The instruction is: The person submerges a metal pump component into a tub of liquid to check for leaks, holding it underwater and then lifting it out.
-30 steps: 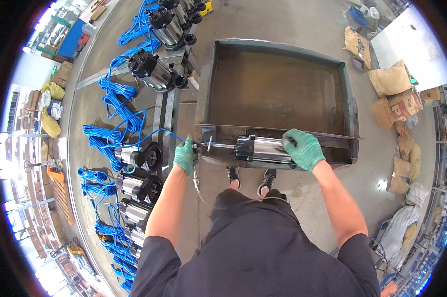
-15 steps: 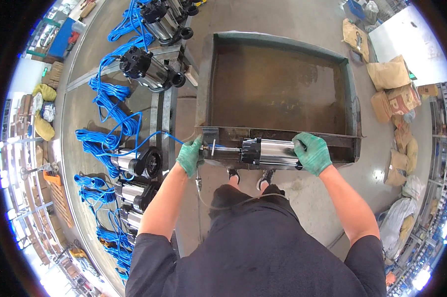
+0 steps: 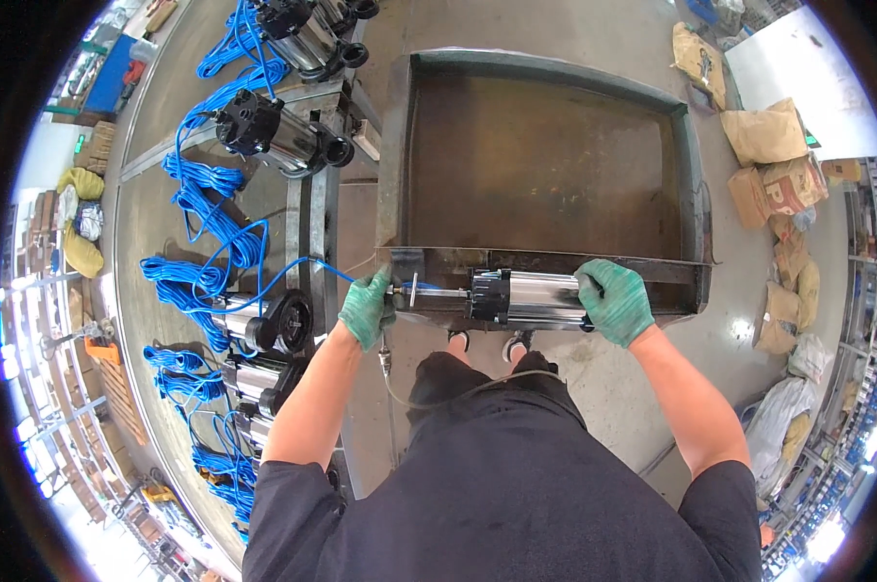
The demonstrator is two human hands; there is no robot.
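Observation:
A steel and black cylindrical pump (image 3: 540, 295) lies on its side along the near edge of a metal water tank (image 3: 392, 165). My right hand (image 3: 617, 303), in a green glove, is closed over the pump's right end. From its black left end a thin metal rod (image 3: 443, 293) with a small crosspiece reaches toward my left hand (image 3: 365, 308). That gloved hand is wrapped round a fitting at the rod's tip, mostly hidden by the fingers. Below it hangs a metal hose coupler (image 3: 385, 363) on a thin hose (image 3: 438, 402) that crosses in front of my body.
On the bench (image 3: 138, 218) at the left lie several similar pumps (image 3: 281, 136) with coiled blue cables (image 3: 220, 209). One blue cable runs to my left hand. Shallow brownish water fills the tank. Brown sacks and cartons (image 3: 763, 136) stand on the floor at the right.
The view has shifted slightly, so the bench and tank sit a little further left and higher. Both hands keep their hold, and the pump stays in place along the tank's edge.

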